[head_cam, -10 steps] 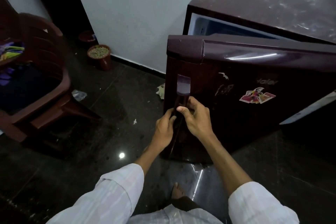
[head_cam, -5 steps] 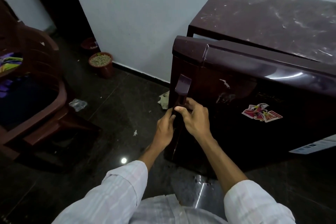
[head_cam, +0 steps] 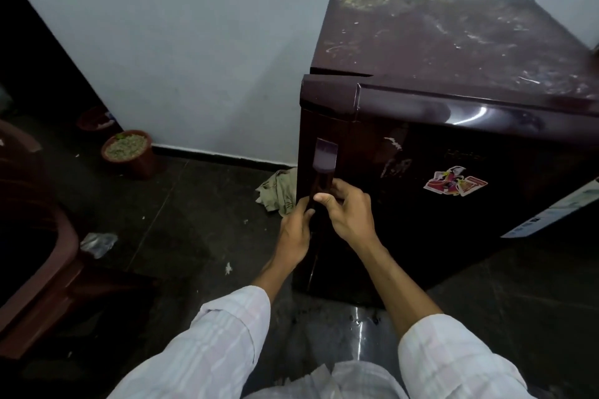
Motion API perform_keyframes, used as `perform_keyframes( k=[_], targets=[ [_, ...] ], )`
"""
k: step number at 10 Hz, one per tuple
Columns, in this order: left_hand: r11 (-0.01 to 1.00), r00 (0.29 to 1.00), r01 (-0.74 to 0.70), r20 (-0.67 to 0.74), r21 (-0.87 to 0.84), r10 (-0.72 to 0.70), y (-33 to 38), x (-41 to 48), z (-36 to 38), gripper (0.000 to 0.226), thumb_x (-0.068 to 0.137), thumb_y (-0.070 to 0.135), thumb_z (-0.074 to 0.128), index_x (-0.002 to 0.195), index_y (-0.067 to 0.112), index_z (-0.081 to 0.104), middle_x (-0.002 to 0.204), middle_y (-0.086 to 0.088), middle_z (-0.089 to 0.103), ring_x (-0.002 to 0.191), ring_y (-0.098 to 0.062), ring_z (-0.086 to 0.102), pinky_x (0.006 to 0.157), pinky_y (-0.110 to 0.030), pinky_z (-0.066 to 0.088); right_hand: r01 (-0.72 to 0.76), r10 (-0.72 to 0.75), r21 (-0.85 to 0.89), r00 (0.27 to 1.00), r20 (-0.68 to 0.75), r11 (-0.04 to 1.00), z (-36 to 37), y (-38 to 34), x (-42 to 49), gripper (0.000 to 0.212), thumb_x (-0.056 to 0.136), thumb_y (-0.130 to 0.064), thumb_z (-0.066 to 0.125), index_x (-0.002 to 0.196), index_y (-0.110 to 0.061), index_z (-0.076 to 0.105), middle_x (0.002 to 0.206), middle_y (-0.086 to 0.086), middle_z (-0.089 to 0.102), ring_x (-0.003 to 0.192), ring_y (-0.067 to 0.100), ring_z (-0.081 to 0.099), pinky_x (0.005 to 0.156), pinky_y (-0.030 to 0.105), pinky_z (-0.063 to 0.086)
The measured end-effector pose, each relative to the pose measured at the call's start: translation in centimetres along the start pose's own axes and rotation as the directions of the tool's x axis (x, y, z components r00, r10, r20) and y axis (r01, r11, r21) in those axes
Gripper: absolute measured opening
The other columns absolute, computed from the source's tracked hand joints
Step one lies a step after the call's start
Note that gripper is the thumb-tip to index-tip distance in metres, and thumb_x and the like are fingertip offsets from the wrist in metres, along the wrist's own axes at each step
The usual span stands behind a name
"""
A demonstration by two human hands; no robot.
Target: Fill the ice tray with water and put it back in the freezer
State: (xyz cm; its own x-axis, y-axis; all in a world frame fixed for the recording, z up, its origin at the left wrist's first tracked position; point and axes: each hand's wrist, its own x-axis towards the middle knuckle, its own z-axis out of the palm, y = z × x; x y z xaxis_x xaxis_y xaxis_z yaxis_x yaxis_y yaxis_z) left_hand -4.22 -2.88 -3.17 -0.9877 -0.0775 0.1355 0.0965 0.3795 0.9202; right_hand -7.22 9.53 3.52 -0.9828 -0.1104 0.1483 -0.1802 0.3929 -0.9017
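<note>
On the fridge door (head_cam: 421,204), left hand (head_cam: 293,232) and right hand (head_cam: 351,214) grip the vertical handle (head_cam: 324,157).

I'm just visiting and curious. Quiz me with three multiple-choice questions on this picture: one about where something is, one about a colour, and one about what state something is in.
1. Where is the round pot?
A. on a shelf
B. on the floor by the wall
C. on the chair

2. What colour is the fridge?
A. white
B. dark maroon
C. bright green

3. How does the fridge door stand?
A. swung wide open
B. nearly shut, with a thin gap at its top corner
C. taken off

Answers:
1 B: the pot stands on the dark tiles close to the foot of the wall.
2 B: its top and front are both a deep maroon.
3 B: the door lies almost flush with the body, and only a dark sliver shows at the top corner on the handle side.
</note>
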Motion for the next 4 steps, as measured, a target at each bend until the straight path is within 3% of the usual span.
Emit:
perform_keyframes(
  k=[1, 2, 3, 4],
  targets=[
    [1.0, 1.0, -0.008, 0.008, -0.015, 0.008, 0.0, -0.2, 0.0, 0.034, 0.106, 0.012, 0.041, 0.138, 0.012, 0.053, 0.117, 0.002, 0.064, 0.107, -0.01, 0.063, 0.082, -0.005, 0.046, -0.006, 0.006, -0.012, 0.999, -0.049, 1.0, 0.4, -0.5, -0.6, 0.02, 0.09, -0.02, 0.069, 0.108, -0.015, 0.072, 0.094, -0.013, 0.073, 0.094, -0.006, 0.067, 0.081, 0.013, 0.052],
    [0.999, 0.999, 0.011, 0.031, 0.035, -0.012, -0.1, -0.6, -0.1, 0.037, 0.107, 0.022, 0.039, 0.142, 0.014, 0.048, 0.131, -0.002, 0.061, 0.12, -0.014, 0.059, 0.098, -0.024, 0.05, -0.005, 0.001, -0.039, 0.995, -0.101, 0.999, 0.8, -0.9, -1.8, 0.017, 0.093, -0.014, 0.064, 0.109, -0.011, 0.071, 0.095, -0.01, 0.073, 0.093, -0.003, 0.068, 0.08, 0.009, 0.05],
    [0.989, 1.0, -0.011, 0.007, 0.146, 0.01, -0.2, -1.9, 0.2, 0.048, 0.107, 0.033, 0.036, 0.151, 0.015, 0.038, 0.15, -0.006, 0.049, 0.139, -0.02, 0.045, 0.113, -0.039, 0.041, 0.049, -0.068, -0.165, 0.991, -0.111, 0.985, 0.9, 0.1, -4.1, 0.023, 0.097, -0.013, 0.059, 0.116, -0.005, 0.069, 0.105, 0.003, 0.073, 0.097, 0.004, 0.067, 0.081, 0.003, 0.045],
    [0.954, 0.995, -0.078, -0.041, 0.288, 0.094, -0.2, -3.9, 0.1, 0.056, 0.106, 0.038, 0.034, 0.153, 0.008, 0.034, 0.158, -0.011, 0.037, 0.147, -0.022, 0.034, 0.118, -0.035, 0.034, 0.031, -0.083, -0.46, 0.992, -0.093, 0.888, 0.3, 1.9, -7.1, 0.035, 0.098, -0.015, 0.058, 0.133, -0.01, 0.058, 0.129, 0.01, 0.064, 0.121, 0.017, 0.059, 0.097, 0.021, 0.049]
  ],
)
